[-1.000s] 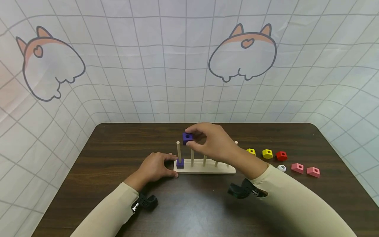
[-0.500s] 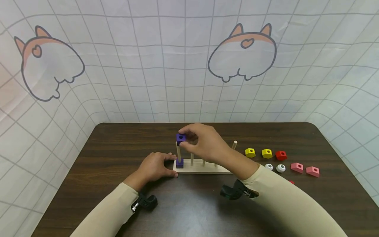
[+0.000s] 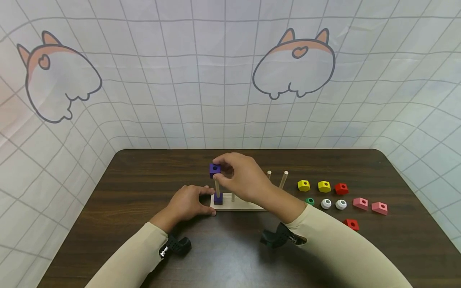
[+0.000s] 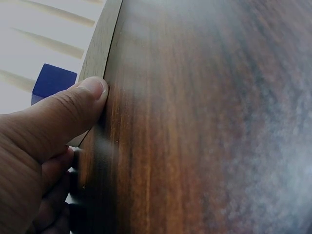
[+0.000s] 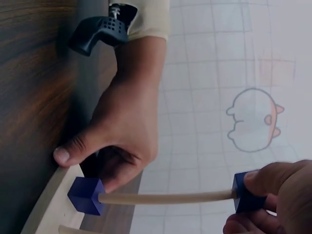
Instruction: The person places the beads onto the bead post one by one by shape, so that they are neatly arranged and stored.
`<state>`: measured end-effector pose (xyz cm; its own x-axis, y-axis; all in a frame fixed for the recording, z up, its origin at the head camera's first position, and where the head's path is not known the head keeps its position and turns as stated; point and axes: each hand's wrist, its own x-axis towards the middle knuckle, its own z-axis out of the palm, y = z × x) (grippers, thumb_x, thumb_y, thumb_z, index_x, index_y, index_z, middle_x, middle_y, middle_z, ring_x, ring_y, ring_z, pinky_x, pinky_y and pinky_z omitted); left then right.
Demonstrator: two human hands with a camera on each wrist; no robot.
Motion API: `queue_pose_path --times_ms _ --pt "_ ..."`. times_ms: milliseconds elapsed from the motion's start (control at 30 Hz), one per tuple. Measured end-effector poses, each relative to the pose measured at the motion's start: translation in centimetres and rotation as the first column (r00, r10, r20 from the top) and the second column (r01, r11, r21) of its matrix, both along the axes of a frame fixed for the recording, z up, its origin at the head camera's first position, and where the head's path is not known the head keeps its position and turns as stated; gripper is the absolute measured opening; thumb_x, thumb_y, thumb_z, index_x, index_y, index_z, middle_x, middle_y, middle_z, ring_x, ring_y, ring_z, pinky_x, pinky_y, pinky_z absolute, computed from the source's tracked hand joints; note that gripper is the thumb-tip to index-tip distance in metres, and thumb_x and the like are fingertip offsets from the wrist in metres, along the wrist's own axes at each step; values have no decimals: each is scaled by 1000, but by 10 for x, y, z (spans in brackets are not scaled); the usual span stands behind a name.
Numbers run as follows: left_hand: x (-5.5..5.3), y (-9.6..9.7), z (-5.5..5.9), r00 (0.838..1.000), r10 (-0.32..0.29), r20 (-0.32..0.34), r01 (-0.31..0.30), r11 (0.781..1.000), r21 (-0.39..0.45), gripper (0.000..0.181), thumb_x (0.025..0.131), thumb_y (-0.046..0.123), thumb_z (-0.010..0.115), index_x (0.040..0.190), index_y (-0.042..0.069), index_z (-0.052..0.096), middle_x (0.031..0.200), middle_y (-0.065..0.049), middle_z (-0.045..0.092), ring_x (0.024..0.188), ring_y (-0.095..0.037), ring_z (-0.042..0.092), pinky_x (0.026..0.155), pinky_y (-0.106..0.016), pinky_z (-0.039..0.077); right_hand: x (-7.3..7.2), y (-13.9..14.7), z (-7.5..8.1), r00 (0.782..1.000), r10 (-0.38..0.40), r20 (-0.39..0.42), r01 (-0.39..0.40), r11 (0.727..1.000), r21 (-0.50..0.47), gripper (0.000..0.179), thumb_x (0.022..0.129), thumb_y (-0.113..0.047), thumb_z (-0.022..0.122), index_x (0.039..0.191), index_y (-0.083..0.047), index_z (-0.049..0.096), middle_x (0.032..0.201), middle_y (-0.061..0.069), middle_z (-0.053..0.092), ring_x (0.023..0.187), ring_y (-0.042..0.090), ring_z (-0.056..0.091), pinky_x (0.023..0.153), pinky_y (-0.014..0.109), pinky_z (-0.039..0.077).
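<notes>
My right hand pinches a purple block with a hole through it between thumb and fingers. This block sits at the top of the leftmost peg of a pale wooden peg board; in the right wrist view the peg's tip meets the block. A second purple block lies round the same peg at its foot. At the board's left end my left hand grips it, thumb along the front edge and fingers behind. The right hand and forearm hide parts of the other pegs.
Right of the board lie loose pieces on the dark table: two yellow blocks, red blocks, two white beads, two pink blocks and a green bead, partly hidden by the sleeve. A grid-patterned cloth surrounds the table.
My right hand has moved left and slightly down, bringing the purple block from above the second peg to the leftmost peg's top. The left hand has stayed on the board.
</notes>
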<state>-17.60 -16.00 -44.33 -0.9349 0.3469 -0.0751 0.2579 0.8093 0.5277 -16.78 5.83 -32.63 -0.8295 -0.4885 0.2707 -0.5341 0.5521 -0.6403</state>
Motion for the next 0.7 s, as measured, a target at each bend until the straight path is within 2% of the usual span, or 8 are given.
queue_pose_path --times_ms 267,500,700 --pt "0 0 1 1000 9 15 -9 1000 -1 65 72 45 93 130 22 74 138 -5 63 132 -34 55 107 -51 44 11 -6 -5 998 -48 -30 50 998 41 34 97 -16 73 129 -6 67 118 4 67 104 16 67 88 30 55" --pt "1 0 1 1000 10 15 -10 1000 0 65 72 44 93 130 21 74 138 -6 63 131 -33 56 106 -51 45 15 -9 -15 991 -128 -42 127 992 -27 35 95 -17 76 128 -8 68 115 3 69 101 20 68 87 35 56" --pt "1 1 2 1000 10 19 -10 1000 0 65 72 43 93 130 20 74 138 -6 63 132 -33 56 106 -50 45 15 -10 -29 987 -146 -65 141 987 -74 36 93 -15 78 127 -6 69 112 5 70 100 21 69 85 37 56"
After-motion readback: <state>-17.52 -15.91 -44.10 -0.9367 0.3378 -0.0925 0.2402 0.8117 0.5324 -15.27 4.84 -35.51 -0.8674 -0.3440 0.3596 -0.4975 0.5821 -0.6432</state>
